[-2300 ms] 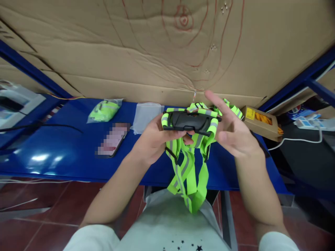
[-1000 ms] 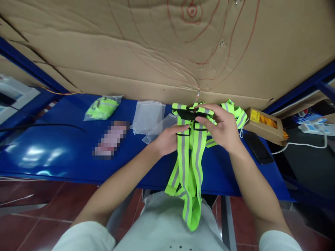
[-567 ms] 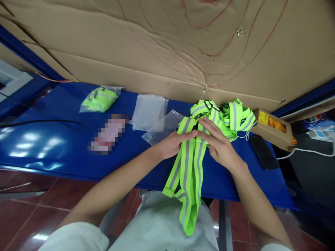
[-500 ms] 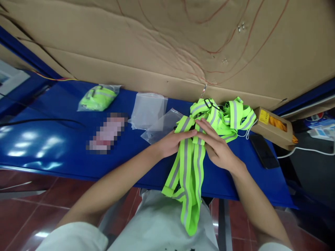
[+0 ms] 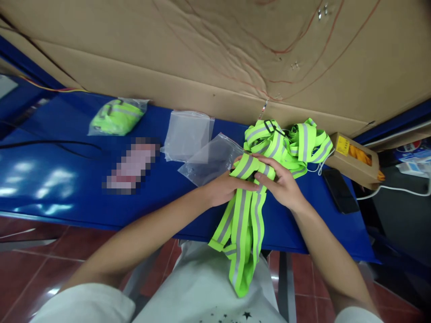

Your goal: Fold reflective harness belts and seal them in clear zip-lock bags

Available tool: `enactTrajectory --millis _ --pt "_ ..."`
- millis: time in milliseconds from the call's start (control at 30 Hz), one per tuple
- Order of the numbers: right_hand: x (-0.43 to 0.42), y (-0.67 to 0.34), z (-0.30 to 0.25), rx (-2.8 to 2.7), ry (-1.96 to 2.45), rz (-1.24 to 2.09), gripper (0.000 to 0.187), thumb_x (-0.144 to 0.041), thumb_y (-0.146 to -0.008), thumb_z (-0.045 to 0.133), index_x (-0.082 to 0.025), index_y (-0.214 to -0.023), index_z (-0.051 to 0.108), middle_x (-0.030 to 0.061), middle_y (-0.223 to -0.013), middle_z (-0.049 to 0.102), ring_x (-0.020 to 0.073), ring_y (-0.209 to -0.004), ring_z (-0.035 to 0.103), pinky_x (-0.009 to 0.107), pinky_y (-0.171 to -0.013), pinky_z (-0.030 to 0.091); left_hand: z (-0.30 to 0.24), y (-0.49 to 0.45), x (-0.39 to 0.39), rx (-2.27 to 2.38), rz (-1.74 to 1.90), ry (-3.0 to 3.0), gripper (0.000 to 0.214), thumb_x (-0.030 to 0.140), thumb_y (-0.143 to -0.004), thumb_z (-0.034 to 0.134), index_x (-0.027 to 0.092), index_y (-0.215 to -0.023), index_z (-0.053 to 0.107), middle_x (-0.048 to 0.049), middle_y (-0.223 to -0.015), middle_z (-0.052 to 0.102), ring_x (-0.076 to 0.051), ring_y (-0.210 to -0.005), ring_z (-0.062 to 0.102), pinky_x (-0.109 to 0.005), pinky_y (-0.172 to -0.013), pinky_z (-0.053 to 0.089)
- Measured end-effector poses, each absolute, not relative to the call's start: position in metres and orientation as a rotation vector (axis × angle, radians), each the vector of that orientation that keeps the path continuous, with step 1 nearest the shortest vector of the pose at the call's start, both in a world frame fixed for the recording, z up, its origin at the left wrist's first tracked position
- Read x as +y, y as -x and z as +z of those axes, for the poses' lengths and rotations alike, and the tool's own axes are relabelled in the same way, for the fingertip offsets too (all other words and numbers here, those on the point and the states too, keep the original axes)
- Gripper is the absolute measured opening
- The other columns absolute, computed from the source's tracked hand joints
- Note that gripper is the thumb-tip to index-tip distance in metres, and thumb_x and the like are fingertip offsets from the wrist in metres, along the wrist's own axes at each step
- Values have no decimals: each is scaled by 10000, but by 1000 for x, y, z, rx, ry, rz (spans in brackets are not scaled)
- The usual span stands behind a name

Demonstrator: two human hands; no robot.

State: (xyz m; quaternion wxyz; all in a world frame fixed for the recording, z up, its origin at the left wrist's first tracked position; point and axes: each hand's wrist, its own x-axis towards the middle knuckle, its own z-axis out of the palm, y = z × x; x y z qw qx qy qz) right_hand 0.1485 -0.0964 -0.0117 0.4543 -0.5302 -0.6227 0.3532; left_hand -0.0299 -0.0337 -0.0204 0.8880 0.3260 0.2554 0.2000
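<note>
A neon-green reflective strap [image 5: 239, 224] with grey stripes hangs in long loops from both hands, over the table's front edge towards my lap. My left hand [image 5: 227, 186] is closed on its folded upper part, thumb lying across the front. From the other side my right hand [image 5: 281, 181] grips the same folds, its thumb bent over the band. Just behind the hands lies a heap of similar straps [image 5: 266, 137] with a black buckle. A clear plastic bag [image 5: 212, 159] rests flat by my left hand. The fingers behind the strap are partly hidden.
More clear bags [image 5: 186, 134] lie on the blue table [image 5: 81, 202]. A bagged green strap [image 5: 117, 117] and a blurred-out pinkish object [image 5: 133, 166] are at left. At right are a black phone [image 5: 340, 190] and a cardboard box [image 5: 358, 161]. A cardboard wall [image 5: 168, 58] stands behind.
My right hand's fingers, outstretched over the strap before, are now wrapped round its folds with the thumb bent in. The strap's top is folded over more. The view has shifted slightly.
</note>
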Motion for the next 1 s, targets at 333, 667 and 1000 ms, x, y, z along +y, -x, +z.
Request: enactTrajectory --millis 333,667,1000 --pt "-96 -157 -11 -1505 1389 1001 467 -412 -912 768 -311 -1354 657 42 -1434 654 270 -1365 593 409 -1134 498 -26 30 -35 586 383 -865 505 168 -636 926 192 -1102 733 -52 -1085 760 -255 -1055 709 -410 -961 545" --pt "-97 -155 -5 -1449 1374 685 270 -409 -851 831 -261 -1067 764 37 -1163 760 227 -1089 728 360 -968 595 -28 29 -44 400 147 -806 382 245 -719 908 155 -1061 766 -103 -1037 791 -271 -1013 750 -455 -1012 560" --pt "-118 -166 23 -1535 1391 450 260 -325 -850 836 -260 -1082 741 -12 -976 798 183 -859 755 275 -769 618 -25 41 -37 72 -143 -794 468 397 -914 751 206 -1334 677 -111 -1475 640 -300 -1367 605 -441 -1107 506"
